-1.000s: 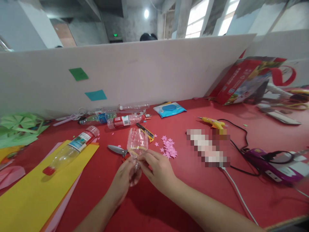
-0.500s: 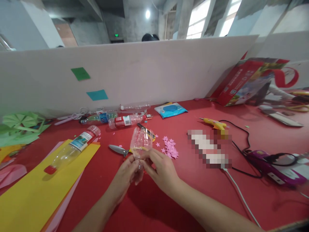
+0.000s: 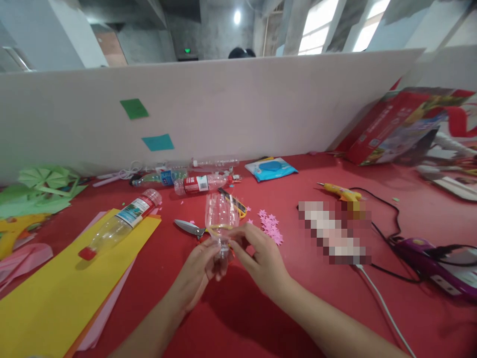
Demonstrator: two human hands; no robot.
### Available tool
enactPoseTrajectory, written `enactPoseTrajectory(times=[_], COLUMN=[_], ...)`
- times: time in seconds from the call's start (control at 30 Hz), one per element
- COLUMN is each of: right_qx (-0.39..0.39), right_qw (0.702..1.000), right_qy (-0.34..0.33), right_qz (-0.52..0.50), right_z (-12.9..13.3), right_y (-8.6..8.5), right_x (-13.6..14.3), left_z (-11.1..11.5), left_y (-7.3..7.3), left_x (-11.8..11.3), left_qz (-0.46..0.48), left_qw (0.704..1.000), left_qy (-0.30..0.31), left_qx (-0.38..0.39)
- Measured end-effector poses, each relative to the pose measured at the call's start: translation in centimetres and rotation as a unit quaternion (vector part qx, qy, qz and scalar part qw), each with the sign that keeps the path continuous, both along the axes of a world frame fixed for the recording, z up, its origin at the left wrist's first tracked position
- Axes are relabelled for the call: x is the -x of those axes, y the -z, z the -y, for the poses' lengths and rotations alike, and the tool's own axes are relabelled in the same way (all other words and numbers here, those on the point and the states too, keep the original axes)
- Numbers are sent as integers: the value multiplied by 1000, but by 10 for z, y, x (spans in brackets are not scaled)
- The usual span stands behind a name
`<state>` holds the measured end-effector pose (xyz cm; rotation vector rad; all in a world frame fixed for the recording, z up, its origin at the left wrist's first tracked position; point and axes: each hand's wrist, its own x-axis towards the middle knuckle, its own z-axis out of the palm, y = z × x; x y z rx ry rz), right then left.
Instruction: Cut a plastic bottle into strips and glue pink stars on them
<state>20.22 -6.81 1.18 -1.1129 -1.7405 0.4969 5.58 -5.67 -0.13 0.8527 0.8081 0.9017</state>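
Clear cup-shaped plastic bottle top (image 3: 222,211), neck toward six o'clock and wide end toward twelve, is held mid-view above the flat red tabletop (image 3: 238,323), long axis running roughly away from the person, tilt unclear. Bare right hand (image 3: 263,256) at four o'clock has thumb and forefinger curled in by the shoulder, can't tell if pinching anything; bare left hand (image 3: 199,261) at seven pinches the narrow neck, probably to steady it and leave the wide body free. Grey-bladed metal scissors (image 3: 189,227) at nine, small pink star cutouts (image 3: 271,226) past three, likely parked for easy reach.
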Motion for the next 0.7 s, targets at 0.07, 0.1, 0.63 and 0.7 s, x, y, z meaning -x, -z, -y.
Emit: enactPoseTrajectory(times=[0.07, 0.1, 0.63, 0.7], right_qx=[-4, -6, 185, 193], right_qw=[1000, 1000, 961, 957], right_qy=[-1, 0, -13, -8], right_qz=[1, 1, -204, -218], right_z=[1, 1, -1, -3], right_y=[-2, -2, -1, -1], right_x=[0, 0, 7, 7], left_z=[0, 0, 0, 0], left_y=[1, 2, 3, 3], left_x=[-1, -1, -1, -2], left_qz=[-3, -5, -176, -189], left_qw=[1000, 1000, 973, 969], left_qy=[0, 2, -79, -87], left_qx=[1, 1, -127, -132])
